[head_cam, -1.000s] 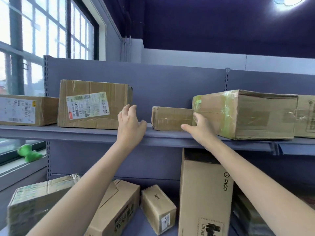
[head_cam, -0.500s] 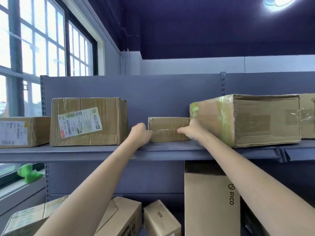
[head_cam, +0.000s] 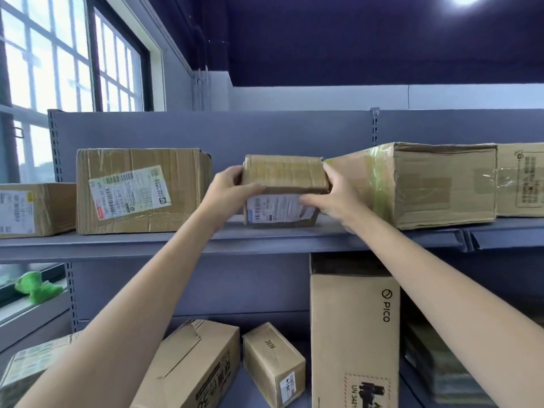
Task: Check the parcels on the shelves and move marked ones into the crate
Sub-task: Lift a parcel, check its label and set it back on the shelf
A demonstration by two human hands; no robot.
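The small parcel (head_cam: 284, 184) sits near the middle of the upper shelf (head_cam: 117, 245), tipped up so that a face with a white shipping label (head_cam: 276, 209) is turned toward the person, its lower edge at or just above the shelf board; I cannot tell whether it still touches. The left hand (head_cam: 228, 191) grips the parcel's left end, thumb laid along the front just above the label and fingers curled round the side. The right hand (head_cam: 332, 191) grips the right end, fingers wrapped over the top corner and thumb pressed onto the label. Just beside that hand, on the right, lies a large box bound in greenish tape (head_cam: 426, 184), angled on the shelf with its near corner out over the front edge, and a further labelled box (head_cam: 521, 181) stands against it toward the shelf's right end. To the left of the held parcel stands a big carton with a barcode label (head_cam: 141, 189), then a lower box (head_cam: 32, 209) at the left end. On the shelf below, a tall PICO carton (head_cam: 353, 328) stands upright, a small box (head_cam: 272, 363) leans beside it, and two larger cartons lie further left. A green object (head_cam: 36, 288) rests on the window sill at the left.
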